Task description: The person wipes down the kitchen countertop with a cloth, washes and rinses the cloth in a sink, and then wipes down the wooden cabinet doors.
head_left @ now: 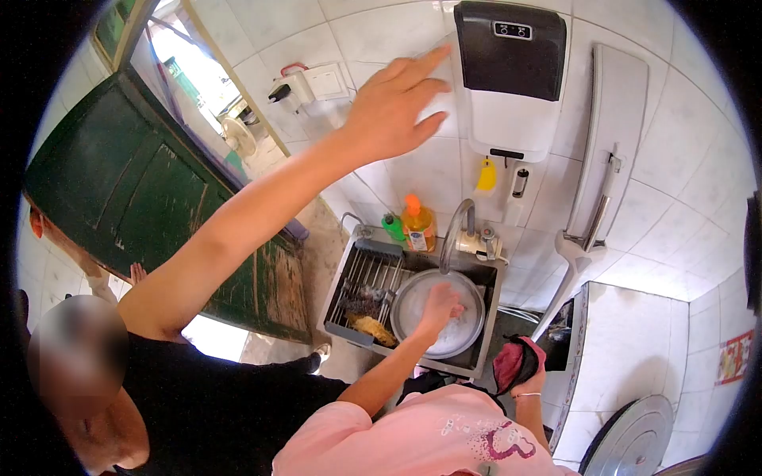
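Note:
My left hand (pixel 443 309) is over the round metal basin (pixel 410 329) in the sink, its fingers loosely bent and apart, with nothing seen in them. Whether it touches the basin's contents is hard to tell. To the right of the sink, my right hand (pixel 532 383) grips a pink and black cloth item (pixel 512 363). The curved faucet (pixel 452 234) rises behind the basin. A drying rack (pixel 373 274) fills the sink's left side, with a yellowish sponge-like thing (pixel 371 328) at its front.
At the left, a person in black (pixel 214 404) stretches an arm (pixel 262 210) toward the wall dispenser (pixel 510 79). Orange (pixel 418 226) and green (pixel 392 227) bottles stand behind the sink. A green door (pixel 135 182) stands left; a round metal lid (pixel 633 440) lies lower right.

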`<action>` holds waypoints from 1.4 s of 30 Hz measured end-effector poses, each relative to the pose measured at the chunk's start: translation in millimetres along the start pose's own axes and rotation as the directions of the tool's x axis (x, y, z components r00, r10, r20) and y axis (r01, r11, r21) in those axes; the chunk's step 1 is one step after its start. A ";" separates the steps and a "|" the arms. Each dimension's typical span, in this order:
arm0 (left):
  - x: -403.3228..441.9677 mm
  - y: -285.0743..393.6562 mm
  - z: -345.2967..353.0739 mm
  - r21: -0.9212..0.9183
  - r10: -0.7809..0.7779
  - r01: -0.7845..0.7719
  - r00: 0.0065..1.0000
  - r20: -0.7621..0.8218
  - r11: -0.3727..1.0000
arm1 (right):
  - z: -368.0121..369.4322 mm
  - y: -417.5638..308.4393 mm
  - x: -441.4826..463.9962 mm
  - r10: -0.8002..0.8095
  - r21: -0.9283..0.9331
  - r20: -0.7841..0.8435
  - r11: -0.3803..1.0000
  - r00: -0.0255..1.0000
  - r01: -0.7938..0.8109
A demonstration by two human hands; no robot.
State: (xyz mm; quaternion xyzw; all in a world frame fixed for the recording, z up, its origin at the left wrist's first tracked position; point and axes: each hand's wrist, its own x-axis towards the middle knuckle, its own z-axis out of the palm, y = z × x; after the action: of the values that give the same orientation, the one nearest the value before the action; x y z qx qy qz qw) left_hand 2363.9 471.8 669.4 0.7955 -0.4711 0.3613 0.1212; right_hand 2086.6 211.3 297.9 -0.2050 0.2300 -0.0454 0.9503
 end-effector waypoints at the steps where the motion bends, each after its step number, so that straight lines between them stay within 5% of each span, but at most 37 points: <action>1: 40.5 -26.7 -10.1 0.227 0.214 -0.201 0.976 -0.031 0.953 | 0.3 -0.2 0.1 -0.003 -0.006 0.000 1.000 1.000 0.003; 20: 98.1 -3.5 12.7 0.427 0.077 -0.094 0.995 0.057 0.899 | -22.5 -3.9 14.0 -0.013 0.022 -0.030 1.000 0.999 0.014; 28: 88.8 1.8 9.4 0.516 0.208 -0.222 0.974 0.086 0.827 | -26.3 -7.3 17.8 0.013 0.058 -0.085 0.998 0.996 -0.008; 33: 68.6 20.9 11.6 0.006 0.272 -0.294 0.891 0.362 0.956 | -27.0 -8.1 17.8 0.018 0.062 -0.072 0.998 0.997 -0.013; 38: 91.1 5.2 19.1 0.257 0.140 -0.156 0.987 0.079 0.954 | -30.5 -4.0 20.2 -0.025 0.011 -0.055 1.000 0.998 0.026; 42: 93.3 1.2 24.6 0.293 0.080 -0.099 0.994 0.074 0.951 | -15.3 -7.2 11.9 -0.012 0.027 -0.039 1.000 0.999 0.013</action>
State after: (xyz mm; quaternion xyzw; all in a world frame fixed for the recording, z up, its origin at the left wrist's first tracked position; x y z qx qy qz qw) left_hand 2401.8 396.3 716.0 0.7932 -0.4508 0.4082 -0.0302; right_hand 2090.2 197.0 283.5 -0.1924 0.2463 -0.0586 0.9481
